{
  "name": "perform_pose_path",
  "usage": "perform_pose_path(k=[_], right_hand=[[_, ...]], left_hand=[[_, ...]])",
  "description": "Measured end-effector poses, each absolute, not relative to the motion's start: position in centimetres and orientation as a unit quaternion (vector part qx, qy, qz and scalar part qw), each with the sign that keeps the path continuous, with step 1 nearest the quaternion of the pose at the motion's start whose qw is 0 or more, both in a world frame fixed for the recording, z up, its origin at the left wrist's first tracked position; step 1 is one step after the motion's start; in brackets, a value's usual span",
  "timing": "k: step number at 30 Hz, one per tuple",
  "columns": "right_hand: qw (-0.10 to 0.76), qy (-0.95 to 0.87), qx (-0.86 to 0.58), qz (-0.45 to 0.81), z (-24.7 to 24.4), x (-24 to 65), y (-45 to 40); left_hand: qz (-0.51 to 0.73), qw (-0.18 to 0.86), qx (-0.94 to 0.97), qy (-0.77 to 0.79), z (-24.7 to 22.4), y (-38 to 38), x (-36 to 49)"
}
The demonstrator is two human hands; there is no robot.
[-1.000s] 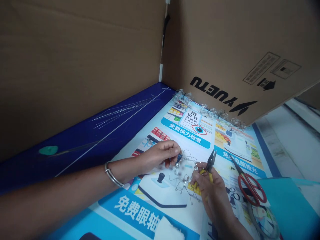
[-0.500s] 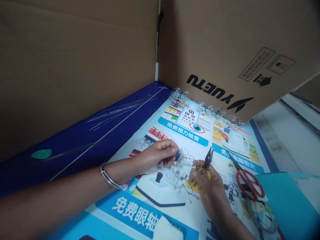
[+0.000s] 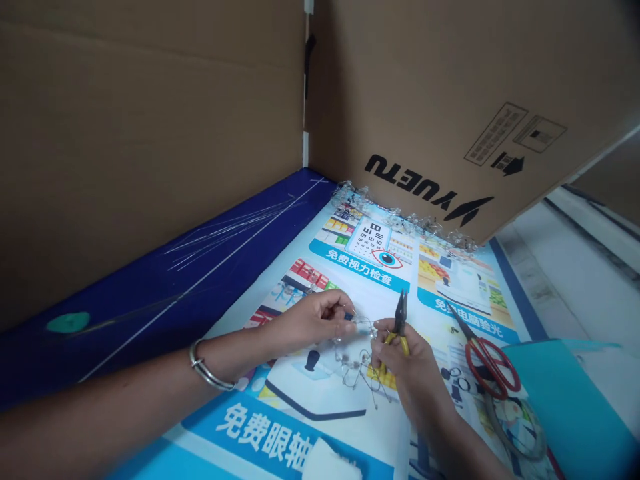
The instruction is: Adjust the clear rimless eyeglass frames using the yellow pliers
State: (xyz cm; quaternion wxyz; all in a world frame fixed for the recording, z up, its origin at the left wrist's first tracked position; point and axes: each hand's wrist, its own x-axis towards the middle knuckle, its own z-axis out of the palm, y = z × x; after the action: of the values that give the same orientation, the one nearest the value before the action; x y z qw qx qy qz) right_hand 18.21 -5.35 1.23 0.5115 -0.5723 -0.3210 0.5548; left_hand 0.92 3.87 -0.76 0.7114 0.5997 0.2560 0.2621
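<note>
A chain of bent wire loops (image 3: 354, 375) hangs between my hands and trails over the printed sheet. My left hand (image 3: 323, 319) is closed, thumb and finger pinching the upper part of the wire close to my right hand. In the palm of my right hand (image 3: 413, 360) sits a pair of pliers (image 3: 401, 313) with yellow handles, its dark jaws pointing up and away. The thumb and forefinger of that same hand also pinch the wire. Fingers hide the exact spot where the wire is gripped.
Red-handled scissors (image 3: 493, 367) lie to the right, beside a grey roll (image 3: 517, 433) and a teal sheet (image 3: 575, 400). Cut wires (image 3: 235, 230) lie on the blue cloth at left. Wire pieces (image 3: 410, 223) line the foot of the cardboard wall (image 3: 425, 87). A white object (image 3: 330, 462) lies in front.
My left hand has moved right, closer to my right hand, and its fingers have shifted along the wire. The pliers stay in my right hand, tilted more upright. The view has shifted slightly.
</note>
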Motion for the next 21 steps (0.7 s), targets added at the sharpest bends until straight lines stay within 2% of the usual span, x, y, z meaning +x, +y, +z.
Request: perform_pose_path(k=[5, 11, 16, 21], right_hand=[[0.436, -0.402, -0.632, 0.499, 1.6, 18.6, -4.3], [0.265, -0.581, -0.704, 0.311, 2.1, 18.8, -2.8], [0.224, -0.620, -0.707, 0.256, 1.9, 19.2, -1.5], [0.181, -0.632, -0.717, 0.231, 2.6, 21.0, -2.0]], left_hand=[[0.253, 0.675, 0.632, 0.284, -0.4, 3.9, 1.0], [0.233, 0.587, 0.697, 0.341, -0.8, 4.3, 0.8], [0.201, 0.460, 0.772, 0.389, -1.0, 4.6, 0.4], [0.165, 0.391, 0.806, 0.412, -0.7, 4.8, 0.1]])
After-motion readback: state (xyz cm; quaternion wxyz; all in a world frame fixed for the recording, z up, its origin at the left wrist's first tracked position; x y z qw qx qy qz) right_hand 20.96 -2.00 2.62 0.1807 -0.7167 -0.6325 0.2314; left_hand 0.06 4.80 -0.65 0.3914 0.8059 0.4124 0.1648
